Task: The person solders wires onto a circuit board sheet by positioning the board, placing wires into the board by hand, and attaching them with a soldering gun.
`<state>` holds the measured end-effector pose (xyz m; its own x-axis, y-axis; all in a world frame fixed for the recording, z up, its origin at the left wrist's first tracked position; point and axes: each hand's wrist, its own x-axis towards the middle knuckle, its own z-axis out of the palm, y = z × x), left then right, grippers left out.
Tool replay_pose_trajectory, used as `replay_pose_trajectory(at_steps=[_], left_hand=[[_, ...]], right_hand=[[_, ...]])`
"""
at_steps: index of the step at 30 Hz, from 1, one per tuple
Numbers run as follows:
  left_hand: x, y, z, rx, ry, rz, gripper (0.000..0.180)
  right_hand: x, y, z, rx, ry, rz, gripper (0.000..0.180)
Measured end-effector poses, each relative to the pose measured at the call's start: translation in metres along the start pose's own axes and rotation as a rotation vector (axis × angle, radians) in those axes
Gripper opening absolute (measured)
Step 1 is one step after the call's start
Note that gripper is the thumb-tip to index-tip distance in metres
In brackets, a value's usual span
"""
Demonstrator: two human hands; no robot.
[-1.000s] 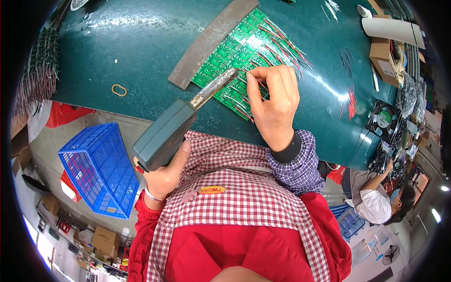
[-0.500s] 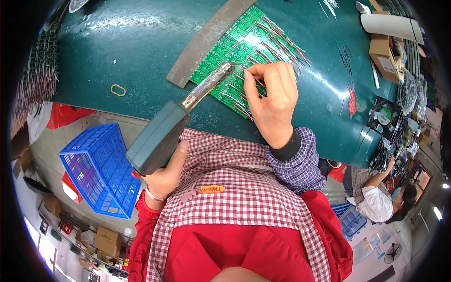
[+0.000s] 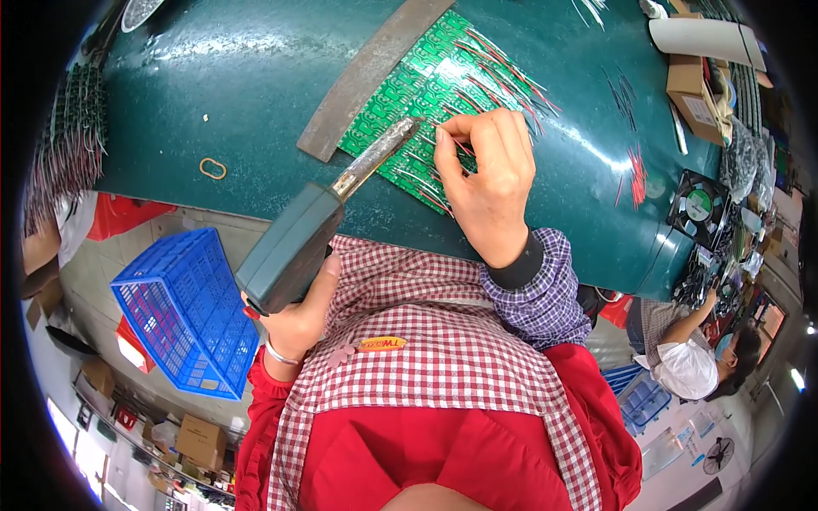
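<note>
My left hand point(image 3: 300, 324) is closed around the handle of a dark green soldering gun point(image 3: 294, 243). Its metal barrel slants up and right, with the tip over a green circuit board panel point(image 3: 388, 109) near my right fingertips. Thumb and forefinger of my right hand point(image 3: 496, 183) pinch a thin wire by the tip; the fingers partly hide it. Red, black and white wires point(image 3: 504, 72) stick out in rows along the board's right and lower side. A flat, brownish metal bar point(image 3: 354, 89) lies along the board's left edge.
Loose red wires point(image 3: 637, 177) and dark wires point(image 3: 624, 98) lie on the green table point(image 3: 230, 111), along with a rubber band point(image 3: 212, 168). A black fan point(image 3: 697, 207) and a cardboard box point(image 3: 694, 102) are at right. A blue crate point(image 3: 183, 311) stands below left; a person point(image 3: 682, 362) works at right.
The view has shifted slightly. The soldering gun's tip and my right fingertips remain close together over the board, with both grips unchanged.
</note>
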<state>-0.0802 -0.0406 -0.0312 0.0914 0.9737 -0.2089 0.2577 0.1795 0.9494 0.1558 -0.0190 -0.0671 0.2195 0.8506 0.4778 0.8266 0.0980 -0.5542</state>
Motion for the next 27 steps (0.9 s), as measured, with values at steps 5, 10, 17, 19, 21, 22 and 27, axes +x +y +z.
replay_pose_trajectory(at_steps=[5, 10, 17, 19, 21, 22, 27], left_hand=[[0.000, -0.001, 0.001, 0.077, -0.027, 0.049, 0.021], [0.000, 0.000, 0.000, 0.077, -0.047, 0.051, 0.020], [-0.005, -0.009, -0.003, 0.043, -0.034, 0.093, 0.033], [-0.004, -0.010, -0.002, 0.040, -0.028, 0.104, 0.034], [-0.004, -0.011, -0.002, 0.034, -0.024, 0.114, 0.036], [-0.004, -0.012, -0.002, 0.025, -0.027, 0.111, 0.036], [-0.005, -0.010, 0.000, -0.001, -0.010, 0.099, 0.038]], right_hand=[[0.000, 0.000, 0.000, -0.003, 0.002, -0.004, 0.021], [-0.001, 0.002, 0.001, -0.009, 0.005, -0.008, 0.021], [0.000, 0.002, -0.001, 0.000, 0.008, -0.018, 0.021], [0.000, 0.002, -0.001, -0.006, 0.007, -0.021, 0.021], [0.000, 0.002, 0.000, -0.009, 0.005, -0.018, 0.021], [0.000, 0.002, 0.000, -0.007, 0.005, -0.015, 0.021], [-0.001, 0.002, -0.001, 0.005, 0.002, -0.011, 0.021]])
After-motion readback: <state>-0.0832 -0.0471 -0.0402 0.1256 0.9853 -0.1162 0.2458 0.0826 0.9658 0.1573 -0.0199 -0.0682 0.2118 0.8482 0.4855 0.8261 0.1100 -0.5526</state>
